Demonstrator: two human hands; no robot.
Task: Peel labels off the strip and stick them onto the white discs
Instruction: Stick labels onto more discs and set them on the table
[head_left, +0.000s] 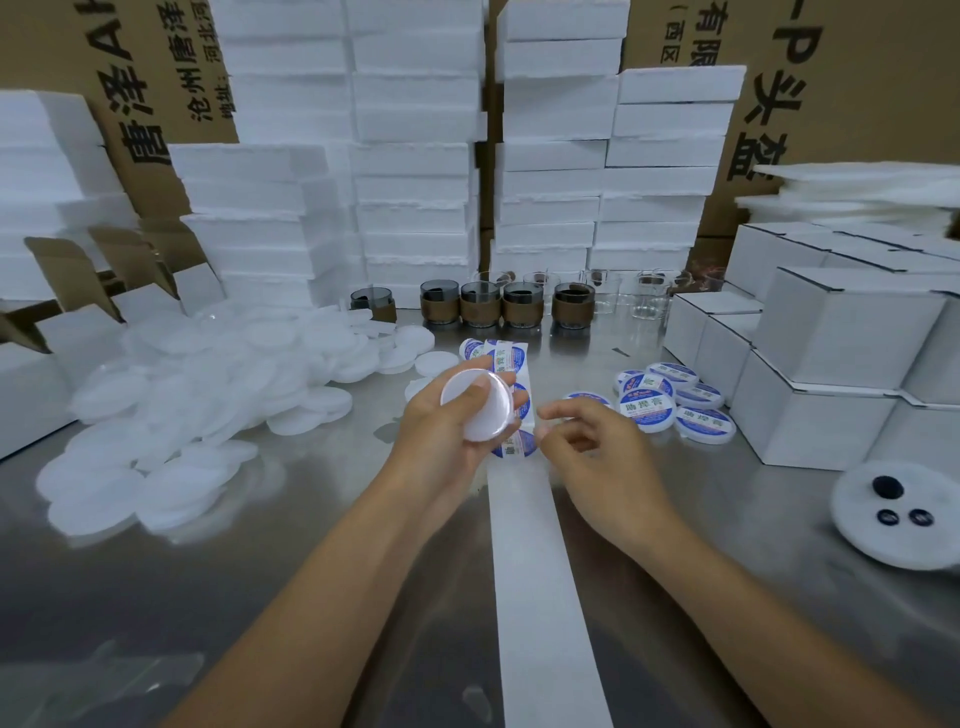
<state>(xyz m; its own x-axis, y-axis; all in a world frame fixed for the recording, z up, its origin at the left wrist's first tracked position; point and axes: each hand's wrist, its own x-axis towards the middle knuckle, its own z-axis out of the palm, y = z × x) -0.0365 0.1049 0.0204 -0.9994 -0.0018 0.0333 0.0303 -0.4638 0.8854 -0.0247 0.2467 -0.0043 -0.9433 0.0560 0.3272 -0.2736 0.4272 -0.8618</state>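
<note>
My left hand (447, 431) grips a blank white disc (475, 405), thumb across its face, just above the label strip (535, 571). The strip runs from the near edge up the middle of the steel table; its near part is bare white backing, and round blue-and-white labels (511, 447) remain on its far part. My right hand (592, 452) hovers just right of the strip, fingers loosely curled and thumb and forefinger close together by the strip's edge; I cannot see anything between them. Several labelled discs (647, 410) lie to the right.
A big heap of blank white discs (208, 395) covers the left of the table. White boxes (831, 364) stack up on the right, foam slabs and cartons behind. Glass cups (480, 304) line the back. A white disc with black buttons (893, 512) lies at the right.
</note>
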